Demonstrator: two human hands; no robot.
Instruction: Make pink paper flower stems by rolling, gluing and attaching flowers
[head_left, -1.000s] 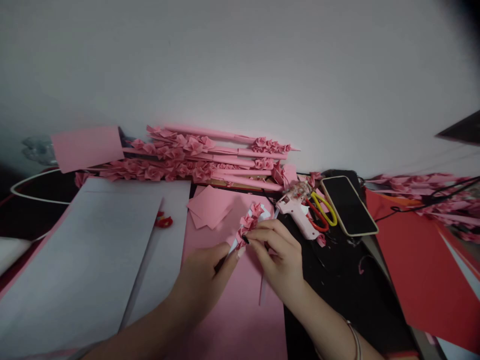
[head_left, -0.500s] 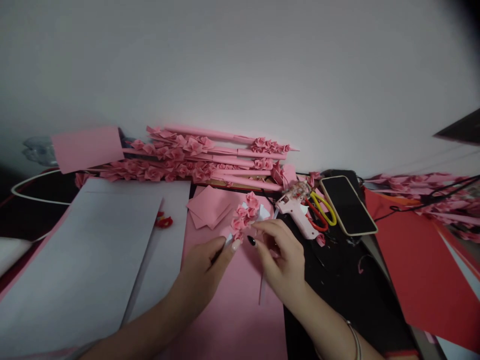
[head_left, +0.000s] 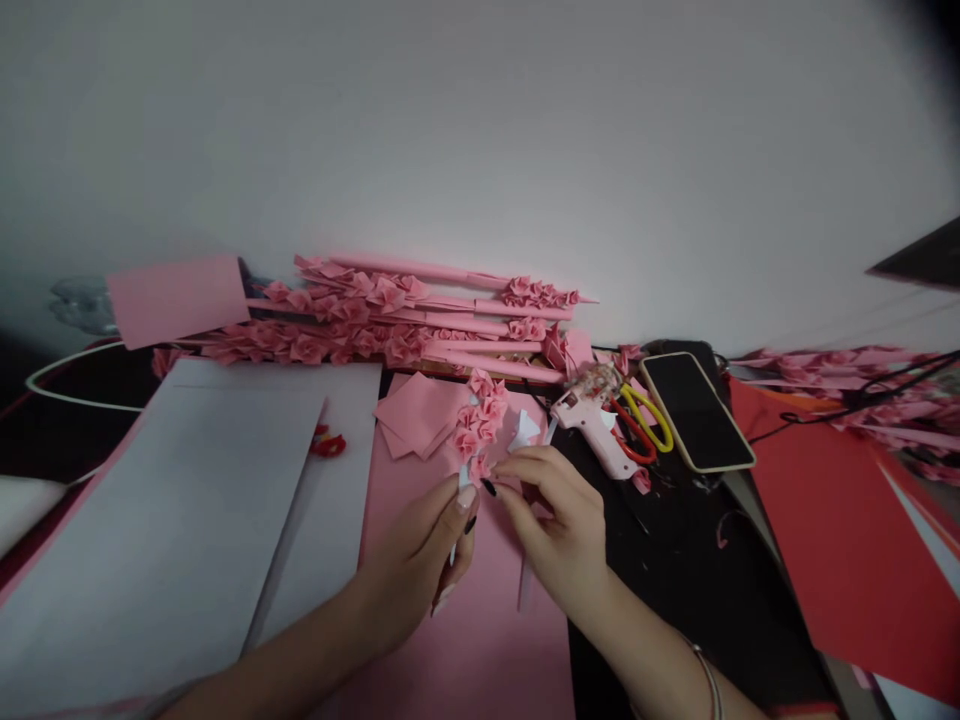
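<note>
My left hand point(head_left: 416, 550) is closed around the lower end of a white paper stem point(head_left: 463, 478). Folded pink paper flowers point(head_left: 480, 420) cluster along the stem's upper part, which points away from me. From the other side, my right hand point(head_left: 559, 520) pinches at the lowest pink paper flower point(head_left: 479, 469), thumb and forefinger at its edge. Both hands are above a pink paper sheet point(head_left: 480, 650). Beyond my right fingers lies a small folded white paper piece point(head_left: 523, 428). Left of the flowers are several pink paper squares point(head_left: 420, 415).
A pink glue gun point(head_left: 600, 435) and scissors with red and yellow handles point(head_left: 660, 420) lie to the right, beside a phone point(head_left: 697, 410). Finished pink flower stems point(head_left: 360, 300) are piled along the wall. White sheets point(head_left: 187, 520) spread left; red sheets point(head_left: 847, 540) lie right.
The flowered stem has turned and shifted slightly left, showing more of its blossoms. My left hand has rotated so its lower fingers show. My right fingers have moved left to the lowest flower.
</note>
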